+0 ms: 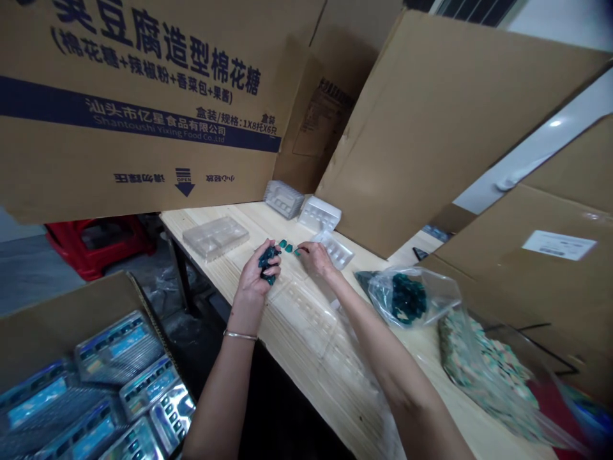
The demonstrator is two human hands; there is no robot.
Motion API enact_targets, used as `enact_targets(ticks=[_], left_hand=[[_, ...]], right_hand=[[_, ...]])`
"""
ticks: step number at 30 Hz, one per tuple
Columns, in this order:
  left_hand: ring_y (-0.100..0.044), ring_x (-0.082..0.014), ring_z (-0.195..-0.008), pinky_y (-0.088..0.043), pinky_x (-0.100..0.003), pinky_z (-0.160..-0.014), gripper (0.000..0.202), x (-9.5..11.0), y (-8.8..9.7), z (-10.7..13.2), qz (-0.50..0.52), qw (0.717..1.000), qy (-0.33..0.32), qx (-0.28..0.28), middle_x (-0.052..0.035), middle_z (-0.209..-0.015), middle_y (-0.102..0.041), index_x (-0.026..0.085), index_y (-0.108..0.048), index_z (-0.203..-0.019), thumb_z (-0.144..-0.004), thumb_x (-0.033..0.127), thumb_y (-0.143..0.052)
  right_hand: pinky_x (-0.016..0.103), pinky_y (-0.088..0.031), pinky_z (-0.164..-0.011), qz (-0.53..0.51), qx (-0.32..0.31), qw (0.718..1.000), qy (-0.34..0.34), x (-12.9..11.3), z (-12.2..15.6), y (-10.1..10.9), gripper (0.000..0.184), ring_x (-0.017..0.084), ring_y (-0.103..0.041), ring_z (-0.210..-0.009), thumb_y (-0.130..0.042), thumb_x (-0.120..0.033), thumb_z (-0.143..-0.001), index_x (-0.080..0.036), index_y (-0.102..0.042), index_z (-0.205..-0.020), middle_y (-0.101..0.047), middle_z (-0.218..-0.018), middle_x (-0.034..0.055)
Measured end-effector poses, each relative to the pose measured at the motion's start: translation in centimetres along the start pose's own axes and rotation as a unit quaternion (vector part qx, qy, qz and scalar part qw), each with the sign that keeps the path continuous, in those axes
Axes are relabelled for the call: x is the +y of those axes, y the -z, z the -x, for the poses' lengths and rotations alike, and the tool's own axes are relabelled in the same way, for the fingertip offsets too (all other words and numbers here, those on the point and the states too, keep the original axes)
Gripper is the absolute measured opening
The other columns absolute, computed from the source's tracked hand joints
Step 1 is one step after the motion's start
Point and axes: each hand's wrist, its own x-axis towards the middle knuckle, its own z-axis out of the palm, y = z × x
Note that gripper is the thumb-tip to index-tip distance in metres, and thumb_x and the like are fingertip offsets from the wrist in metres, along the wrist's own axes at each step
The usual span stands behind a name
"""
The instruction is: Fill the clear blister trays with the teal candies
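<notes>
The left hand (251, 275) gripped a clump of dark teal pieces (268, 263) in curled fingers, while the right hand (312, 259) pinched a small teal cube (297, 252), its tip nearest it — two more cubes (287, 247) lay just between both hands on the wooden table (211, 281).

We look from the person's head, forward and down across the wooden bench (225, 294) from its long near edge, with the left hand (251, 278) and right hand (313, 260) close below us and a cardboard carton (143, 108) looming near across the top left.
</notes>
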Motion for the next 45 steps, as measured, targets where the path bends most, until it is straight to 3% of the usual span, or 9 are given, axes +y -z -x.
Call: enact_targets(ticks=[13, 17, 22, 27, 32, 36, 39, 42, 45], left_hand=[[-0.041, -0.0015, -0.042, -0.022, -0.009, -0.028, 0.015, -0.3, 0.3, -0.5, 0.027, 0.999, 0.023, -0.005, -0.0018, -0.07, -0.054, 0.013, -0.053, -0.08, -0.089, 0.019, -0.044], [-0.041, -0.0013, -0.042, -0.022, -0.009, -0.029, 0.014, -0.7, 0.2, -0.5, 0.028, 0.999, 0.005, 0.015, -0.0018, -0.069, -0.054, 0.012, -0.054, -0.079, -0.088, 0.02, -0.047], [-0.042, -0.0023, -0.041, -0.022, -0.01, -0.029, 0.01, -1.2, 0.0, -0.5, -0.004, 0.999, -0.038, 0.028, -0.0017, -0.067, -0.055, 0.012, -0.055, -0.079, -0.085, 0.02, -0.052], [-0.042, -0.0024, -0.038, -0.022, -0.011, -0.03, 0.011, -1.7, 0.0, -0.8, -0.012, 0.996, -0.068, 0.065, 0.0018, -0.057, -0.052, 0.012, -0.057, -0.075, -0.08, 0.021, -0.058], [-0.042, -0.0025, -0.038, -0.021, -0.012, -0.03, 0.012, -1.9, 0.3, -1.1, -0.034, 0.994, -0.077, 0.068, 0.0015, -0.057, -0.053, 0.012, -0.057, -0.075, -0.08, 0.023, -0.059], [-0.043, -0.0025, -0.041, -0.021, -0.011, -0.03, 0.015, -1.7, 0.4, -0.9, -0.04, 0.995, -0.08, 0.037, 0.001, -0.062, -0.054, 0.012, -0.057, -0.079, -0.078, 0.026, -0.062], [-0.043, -0.0018, -0.043, -0.022, -0.011, -0.03, 0.023, -1.7, 0.0, -0.5, -0.067, 0.994, -0.085, 0.015, 0.0002, -0.067, -0.055, 0.012, -0.058, -0.083, -0.075, 0.032, -0.066], [-0.042, -0.0007, -0.043, -0.021, -0.01, -0.031, 0.03, -2.0, -0.5, -0.2, -0.117, 0.989, -0.086, -0.015, -0.0006, -0.073, -0.055, 0.013, -0.059, -0.087, -0.071, 0.035, -0.07], [-0.042, -0.0007, -0.044, -0.021, -0.01, -0.031, 0.03, -2.4, -0.8, -0.1, -0.155, 0.982, -0.11, -0.012, 0.0014, -0.072, -0.053, 0.014, -0.058, -0.086, -0.067, 0.032, -0.073]], right_hand=[[0.022, -0.038, -0.07, 0.091, -0.055, 0.994, 0.04, -0.4, -0.7, -1.2, 0.021, 0.016, -0.056, -0.081, -0.049, -0.008, -0.082, -0.012, -0.07, -0.082, -0.065, -0.086, 0.0108], [0.024, -0.042, -0.073, -0.014, -0.009, 0.999, 0.034, -1.2, -0.4, 0.0, 0.021, 0.016, -0.058, -0.08, -0.054, -0.016, -0.082, -0.012, -0.067, -0.098, -0.066, -0.088, 0.0092], [0.024, -0.046, -0.067, -0.245, 0.011, 0.969, 0.042, -5.0, 0.7, 3.3, 0.021, 0.013, -0.06, -0.074, -0.058, -0.031, -0.08, -0.016, -0.069, -0.09, -0.066, -0.086, 0.0047], [0.023, -0.045, -0.064, -0.227, -0.014, 0.968, 0.111, -8.4, 1.9, 4.9, 0.02, 0.011, -0.055, -0.072, -0.062, -0.025, -0.076, -0.018, -0.07, -0.093, -0.06, -0.088, 0.004], [0.024, -0.044, -0.064, -0.182, 0.014, 0.972, 0.149, -8.7, 2.2, 4.1, 0.02, 0.01, -0.052, -0.067, -0.06, -0.017, -0.074, -0.016, -0.069, -0.092, -0.059, -0.086, 0.0039], [0.024, -0.046, -0.062, -0.27, 0.044, 0.961, 0.043, -8.3, 1.9, 3.7, 0.02, 0.012, -0.057, -0.065, -0.062, -0.025, -0.072, -0.014, -0.068, -0.087, -0.064, -0.077, 0.0041], [0.025, -0.048, -0.06, -0.376, 0.057, 0.922, -0.066, -7.8, 1.5, 3.8, 0.028, 0.013, -0.059, -0.059, -0.066, -0.034, -0.069, -0.013, -0.067, -0.088, -0.066, -0.069, 0.0032], [0.026, -0.05, -0.062, -0.425, 0.067, 0.899, -0.082, -7.3, 1.1, 3.7, 0.035, 0.013, -0.061, -0.06, -0.067, -0.037, -0.067, -0.013, -0.065, -0.092, -0.068, -0.072, 0.0031], [0.027, -0.052, -0.065, -0.403, 0.061, 0.91, -0.069, -6.9, 1.0, 3.5, 0.033, 0.015, -0.064, -0.063, -0.066, -0.037, -0.068, -0.014, -0.067, -0.091, -0.069, -0.073, 0.0041]])
